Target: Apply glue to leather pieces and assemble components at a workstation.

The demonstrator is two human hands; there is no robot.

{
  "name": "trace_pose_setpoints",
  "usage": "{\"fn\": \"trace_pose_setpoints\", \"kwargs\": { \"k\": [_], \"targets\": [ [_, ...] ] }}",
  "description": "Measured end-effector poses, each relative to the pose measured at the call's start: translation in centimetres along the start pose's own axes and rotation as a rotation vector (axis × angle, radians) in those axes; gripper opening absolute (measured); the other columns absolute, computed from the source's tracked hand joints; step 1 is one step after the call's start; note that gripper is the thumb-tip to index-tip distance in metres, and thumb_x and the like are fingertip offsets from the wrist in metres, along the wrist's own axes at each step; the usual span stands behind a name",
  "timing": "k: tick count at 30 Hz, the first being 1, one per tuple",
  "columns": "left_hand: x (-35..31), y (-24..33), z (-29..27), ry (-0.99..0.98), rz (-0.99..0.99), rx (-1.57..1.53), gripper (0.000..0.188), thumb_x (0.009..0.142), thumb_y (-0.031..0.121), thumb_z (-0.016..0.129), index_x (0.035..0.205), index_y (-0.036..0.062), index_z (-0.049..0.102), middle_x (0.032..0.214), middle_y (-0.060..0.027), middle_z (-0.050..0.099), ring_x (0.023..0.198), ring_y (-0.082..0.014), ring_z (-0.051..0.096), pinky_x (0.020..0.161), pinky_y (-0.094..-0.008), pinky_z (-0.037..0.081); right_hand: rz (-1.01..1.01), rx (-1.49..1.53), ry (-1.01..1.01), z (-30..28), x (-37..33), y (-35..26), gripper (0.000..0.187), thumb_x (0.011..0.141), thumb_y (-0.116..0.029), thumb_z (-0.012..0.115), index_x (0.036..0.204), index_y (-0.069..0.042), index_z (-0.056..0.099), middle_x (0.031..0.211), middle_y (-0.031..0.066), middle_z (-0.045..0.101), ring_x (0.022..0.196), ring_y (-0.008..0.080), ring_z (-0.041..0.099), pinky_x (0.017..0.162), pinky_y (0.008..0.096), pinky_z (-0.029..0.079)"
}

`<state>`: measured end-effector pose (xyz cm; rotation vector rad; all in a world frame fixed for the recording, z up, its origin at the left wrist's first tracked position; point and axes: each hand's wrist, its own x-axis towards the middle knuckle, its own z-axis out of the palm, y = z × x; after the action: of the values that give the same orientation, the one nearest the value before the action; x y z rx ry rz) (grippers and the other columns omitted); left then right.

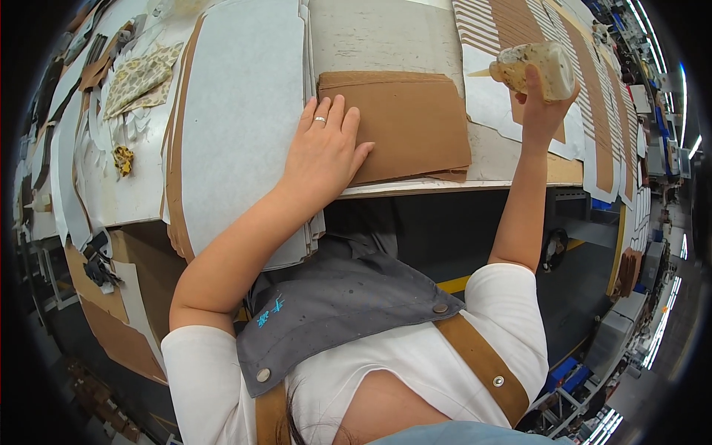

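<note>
My left hand [323, 148] lies flat where a stack of large pale sheets [241, 96] meets a brown rectangular sheet [408, 122]. Its fingers are stretched out, with a ring on one of them, and the thumb rests on the brown sheet. More brown pieces show under that sheet's edges. Raised at the right, my right hand [545, 111] is closed around a cloudy, stained squeeze bottle [545, 63]. The bottle is held sideways, its thin nozzle pointing left, above white and brown strips. Whether any liquid is leaving the nozzle cannot be made out.
Rows of brown and white striped pieces [512, 30] cover the table's right side. Scraps and a spotted cloth [144, 78] lie at the left. Below the left table edge stands a cardboard box [122, 311]. The table's front edge [437, 185] runs just before my body.
</note>
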<state>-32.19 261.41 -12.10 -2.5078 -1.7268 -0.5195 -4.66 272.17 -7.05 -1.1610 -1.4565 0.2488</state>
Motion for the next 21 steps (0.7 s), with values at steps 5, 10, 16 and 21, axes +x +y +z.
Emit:
{"fn": "trace_pose_setpoints", "kwargs": {
  "k": [5, 10, 16, 21],
  "targets": [
    [-0.1, 0.0, 0.1, 0.001, 0.003, -0.002, 0.049, 0.081, 0.033, 0.057, 0.113, -0.0025, 0.047, 0.118, -0.021, 0.048, 0.114, -0.0308, 0.044, 0.103, -0.0409, 0.026, 0.076, 0.404, -0.207, 2.7, -1.3, -0.7, 0.062, 0.076, -0.02, 0.071, 0.118, -0.002, 0.029, 0.102, 0.0133, 0.05, 0.08, 0.0159, 0.059, 0.049, 0.0227, 0.053],
    [0.0, 0.2, -0.3, -0.052, -0.014, 0.014, 0.048, 0.085, 0.034, 0.052, 0.116, -0.0024, 0.046, 0.123, -0.0198, 0.047, 0.116, -0.0299, 0.043, 0.103, -0.0406, 0.025, 0.103, 0.403, -0.314, 5.4, -2.6, -2.3, 0.063, 0.074, -0.019, 0.072, 0.118, -0.004, 0.03, 0.102, 0.0109, 0.051, 0.081, 0.0149, 0.059, 0.051, 0.0227, 0.053],
    [0.1, 0.2, -0.3, -0.067, -0.018, 0.018, 0.048, 0.085, 0.034, 0.052, 0.116, -0.0023, 0.047, 0.123, -0.0198, 0.046, 0.116, -0.0301, 0.043, 0.104, -0.0406, 0.024, -0.128, 0.163, -0.32, 6.6, -2.6, -1.7, 0.063, 0.073, -0.022, 0.074, 0.117, -0.003, 0.033, 0.097, 0.0099, 0.056, 0.081, 0.0144, 0.059, 0.057, 0.0229, 0.051],
    [0.1, 0.1, -0.2, -0.056, -0.016, 0.017, 0.049, 0.085, 0.035, 0.052, 0.116, -0.0024, 0.047, 0.123, -0.02, 0.046, 0.116, -0.0304, 0.043, 0.104, -0.0406, 0.024, -0.031, 0.182, -0.288, 5.4, -2.3, -1.8, 0.062, 0.073, -0.022, 0.074, 0.117, -0.002, 0.035, 0.1, 0.0119, 0.055, 0.085, 0.0173, 0.059, 0.064, 0.0256, 0.051]
  ]
}}
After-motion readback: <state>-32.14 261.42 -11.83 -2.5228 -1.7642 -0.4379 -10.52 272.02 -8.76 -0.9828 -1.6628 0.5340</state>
